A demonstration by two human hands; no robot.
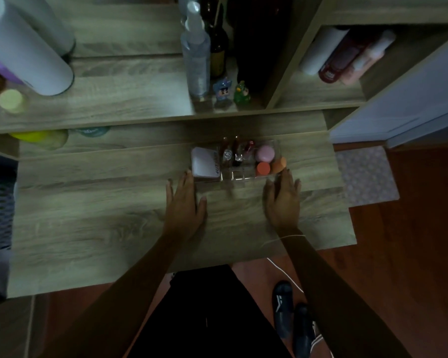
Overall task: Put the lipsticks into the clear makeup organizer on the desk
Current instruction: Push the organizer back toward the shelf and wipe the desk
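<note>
The wood-grain desk top (88, 215) has broad bare room to the left of the hands and along its near edge, where the person's dark lap meets it. Its right edge drops to a red-brown floor (411, 254) with a pale patterned mat (367, 174) just beyond. At the far side a raised shelf ledge (114, 99) overhangs the desk, so the clear plastic makeup organizer (237, 177) sits close under its front edge, slightly right of the desk's middle.

The left hand (185, 208) lies flat and spread on the desk, palm down, holding nothing; its fingertips reach the organizer's near-left corner, by a white rounded-square compact case (204, 162) in the left compartment. The right hand (282, 202) is likewise spread and empty, fingertips touching or just beside the organizer's near-right corner.

In the middle section about 3 slim dark-red lipsticks (236, 152) with shiny caps stand in slots; the small near slots look empty. The right compartment holds a round pink puff case (264, 153), a red-orange round lid (263, 168) and an orange sponge (279, 165).

On the ledge stand a clear spray bottle (195, 52), a dark glass bottle (219, 45), a small blue figurine (222, 89) and a small green figurine (241, 92), well apart from the hands. A large white cylinder (29, 52) rises at the far left.
</note>
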